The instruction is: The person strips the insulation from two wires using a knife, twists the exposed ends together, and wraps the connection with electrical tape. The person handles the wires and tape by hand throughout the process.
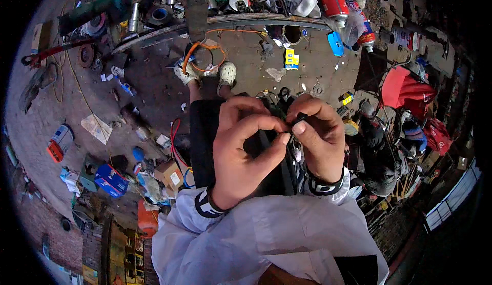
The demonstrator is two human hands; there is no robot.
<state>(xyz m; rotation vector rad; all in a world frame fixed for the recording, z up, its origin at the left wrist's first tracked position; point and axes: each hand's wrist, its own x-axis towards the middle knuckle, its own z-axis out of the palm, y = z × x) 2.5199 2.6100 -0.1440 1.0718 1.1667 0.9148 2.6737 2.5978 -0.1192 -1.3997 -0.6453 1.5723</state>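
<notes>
Both hands are raised in front of my body, fingertips nearly meeting. My right hand [323, 141] is closed in a pinch on a small black piece [300, 118], mostly hidden by the thumb and forefinger. The thumb and forefinger of my left hand [241, 149] come together just beside it; whatever lies between them is too small and dark to make out. Behind the fingers are dark items I cannot name. White sleeves with black-and-white cuffs cover both wrists.
A cluttered workbench with a wrench [237, 0] and a red spray can [332, 0] stands ahead. An orange hose loop [220, 49] lies by my clogs [227, 73]. A blue box [111, 180] and cardboard box [169, 175] sit left; red cloth [402, 90] is right.
</notes>
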